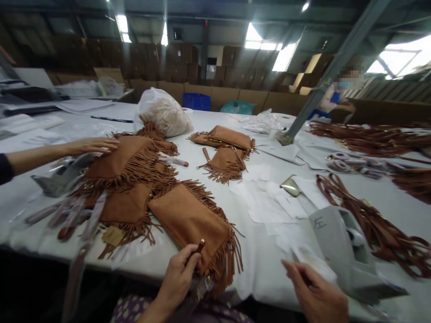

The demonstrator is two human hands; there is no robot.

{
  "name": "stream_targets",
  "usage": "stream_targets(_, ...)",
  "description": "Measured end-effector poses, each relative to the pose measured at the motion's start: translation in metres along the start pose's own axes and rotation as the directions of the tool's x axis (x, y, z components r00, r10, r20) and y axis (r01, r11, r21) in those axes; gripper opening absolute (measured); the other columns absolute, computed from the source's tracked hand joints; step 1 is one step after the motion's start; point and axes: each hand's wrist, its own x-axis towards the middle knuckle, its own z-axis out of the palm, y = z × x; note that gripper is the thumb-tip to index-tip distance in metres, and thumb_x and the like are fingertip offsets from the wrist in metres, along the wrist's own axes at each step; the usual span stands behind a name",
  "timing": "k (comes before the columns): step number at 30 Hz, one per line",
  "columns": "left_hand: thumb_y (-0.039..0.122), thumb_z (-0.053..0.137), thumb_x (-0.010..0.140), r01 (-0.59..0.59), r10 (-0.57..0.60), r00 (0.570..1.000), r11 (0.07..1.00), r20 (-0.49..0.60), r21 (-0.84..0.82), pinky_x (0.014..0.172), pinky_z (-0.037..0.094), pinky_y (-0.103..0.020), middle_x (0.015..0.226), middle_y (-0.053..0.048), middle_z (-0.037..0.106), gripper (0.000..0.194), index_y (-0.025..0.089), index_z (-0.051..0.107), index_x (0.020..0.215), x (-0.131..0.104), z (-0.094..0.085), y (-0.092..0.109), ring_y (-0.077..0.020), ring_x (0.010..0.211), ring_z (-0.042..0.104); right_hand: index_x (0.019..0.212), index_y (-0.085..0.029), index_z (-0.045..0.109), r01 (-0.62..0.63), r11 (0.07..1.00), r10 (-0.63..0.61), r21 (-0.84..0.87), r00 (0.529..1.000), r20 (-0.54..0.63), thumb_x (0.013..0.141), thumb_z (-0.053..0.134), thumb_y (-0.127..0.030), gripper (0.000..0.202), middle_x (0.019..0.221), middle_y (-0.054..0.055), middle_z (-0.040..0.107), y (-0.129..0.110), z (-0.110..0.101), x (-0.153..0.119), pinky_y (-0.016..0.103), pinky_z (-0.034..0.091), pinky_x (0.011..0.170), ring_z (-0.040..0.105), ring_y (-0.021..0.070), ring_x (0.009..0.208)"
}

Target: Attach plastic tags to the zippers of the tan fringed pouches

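Note:
My left hand (180,278) is closed around a short brown leather strap (201,245), its metal-tipped end sticking up past the thumb. Beneath it, a brown fringed suede bag (190,213) lies at the table's front edge. My right hand (316,291) hovers at the lower right with its fingers curled and fingertips together; whatever may be between them is too small to make out. Just behind that hand is a white paper or film piece (314,262), beside a grey tape dispenser (353,255).
A co-worker's hand (97,146) rests on another fringed bag (117,157) at left. More bags (229,139) lie mid-table, near a stuffed plastic sack (163,112). Brown straps (373,220) are heaped at right. A metal post (330,74) rises by the table; a person stands beyond.

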Motion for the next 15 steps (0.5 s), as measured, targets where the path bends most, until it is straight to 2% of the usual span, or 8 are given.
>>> stream_targets(2,0.036,0.043,0.092,0.004,-0.004,1.0,1.0,-0.009,-0.006,0.06,0.042,-0.022,0.065,0.0,0.055,0.027,0.018,0.061,0.082,0.002,0.002,-0.002,-0.0152,0.063,0.055,0.059,-0.021,0.064,-0.038,0.982,0.004,0.186,0.984,0.176,0.085,0.051,-0.05,0.041,0.054,0.001,0.063,-0.036,0.025,-0.002,0.025,0.048,0.05,0.059,0.0156,0.05)
stream_targets(3,0.036,0.044,0.091,0.004,-0.004,1.0,1.0,-0.005,-0.006,0.06,0.042,-0.022,0.065,0.0,0.056,0.027,0.018,0.062,0.084,0.002,0.002,-0.004,-0.0154,0.063,0.055,0.068,-0.02,0.067,-0.053,0.956,-0.016,0.288,0.972,0.234,0.085,0.053,-0.047,0.035,0.06,0.002,0.066,-0.054,0.038,-0.003,0.025,0.05,0.054,0.061,0.0158,0.055)
stream_targets(4,0.035,0.044,0.091,0.001,-0.001,1.0,1.0,-0.002,-0.003,0.061,0.043,-0.022,0.066,0.0,0.058,0.026,0.018,0.063,0.086,0.001,0.002,-0.006,-0.0157,0.064,0.056,0.086,-0.019,0.069,-0.069,0.919,-0.045,0.389,0.96,0.276,0.082,0.058,-0.044,0.028,0.073,0.003,0.07,-0.072,0.052,-0.004,0.026,0.053,0.061,0.065,0.017,0.064)
stream_targets(6,0.034,0.046,0.09,-0.018,0.018,1.0,1.0,0.004,0.012,0.064,0.045,-0.023,0.071,-0.002,0.062,0.024,0.018,0.065,0.089,-0.001,0.001,-0.009,-0.0171,0.068,0.059,0.119,-0.019,0.058,-0.115,0.825,-0.106,0.554,0.93,0.351,0.075,0.067,-0.037,0.049,0.097,0.007,0.07,-0.101,0.076,-0.004,0.029,0.056,0.071,0.067,0.0186,0.08)
stream_targets(8,0.033,0.047,0.09,-0.049,0.049,0.999,0.998,0.001,0.038,0.071,0.047,-0.025,0.08,-0.005,0.067,0.024,0.019,0.066,0.091,-0.003,-0.002,-0.008,-0.0192,0.075,0.061,0.128,-0.019,0.05,-0.175,0.743,-0.148,0.646,0.899,0.413,0.073,0.068,-0.032,0.059,0.1,0.007,0.069,-0.122,0.094,-0.004,0.029,0.056,0.072,0.067,0.0177,0.081)
stream_targets(10,0.032,0.047,0.09,-0.07,0.07,0.997,0.996,0.013,0.051,0.077,0.048,-0.027,0.087,-0.006,0.068,0.023,0.02,0.067,0.09,-0.005,-0.006,-0.003,-0.0206,0.081,0.062,0.123,-0.019,0.053,-0.219,0.707,-0.149,0.672,0.883,0.445,0.077,0.065,-0.029,0.049,0.087,0.004,0.07,-0.135,0.103,-0.005,0.026,0.056,0.066,0.066,0.0158,0.072)
stream_targets(12,0.031,0.045,0.091,-0.075,0.074,0.995,0.997,0.067,0.019,0.079,0.048,-0.027,0.091,-0.006,0.068,0.023,0.021,0.065,0.094,-0.008,-0.01,0.005,-0.0207,0.085,0.062,0.118,-0.019,0.057,-0.239,0.691,-0.127,0.682,0.888,0.441,0.079,0.063,-0.028,0.04,0.076,0.001,0.068,-0.142,0.104,-0.006,0.024,0.054,0.061,0.065,0.0147,0.066)
stream_targets(15,0.032,0.045,0.092,-0.099,0.108,0.981,0.993,0.159,-0.065,0.082,0.048,-0.027,0.102,-0.006,0.067,0.022,0.021,0.06,0.104,-0.011,-0.015,0.013,-0.0201,0.091,0.061,0.115,-0.022,0.058,-0.233,0.659,-0.113,0.715,0.909,0.401,0.08,0.062,-0.026,0.036,0.076,-0.001,0.068,-0.148,0.1,-0.009,0.022,0.052,0.055,0.063,0.0133,0.061)
